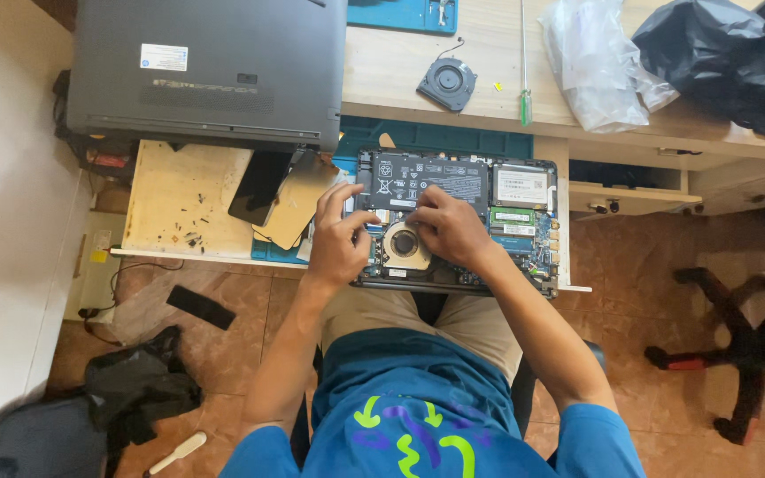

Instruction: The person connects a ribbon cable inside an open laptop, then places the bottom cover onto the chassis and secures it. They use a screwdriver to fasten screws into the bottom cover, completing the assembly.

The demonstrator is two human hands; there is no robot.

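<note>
An opened laptop (pixel 524 257) lies bottom up on the pull-out shelf in front of me, its black battery (pixel 427 177), green memory stick (pixel 513 216) and round cooling fan (pixel 403 242) exposed. My left hand (pixel 340 237) rests on the laptop's left side, fingers curled near the battery's lower left corner. My right hand (pixel 447 227) lies over the middle of the board just right of the fan, fingertips pressing at the battery's lower edge. Whether either hand pinches a small part is hidden.
A closed grey laptop (pixel 210 71) sits at the upper left. A loose black fan (pixel 446 84), a green-handled screwdriver (pixel 524 62), a clear plastic bag (pixel 591 62) and a black bag (pixel 728 62) lie on the wooden desk. A phone (pixel 258 186) lies left of my hands.
</note>
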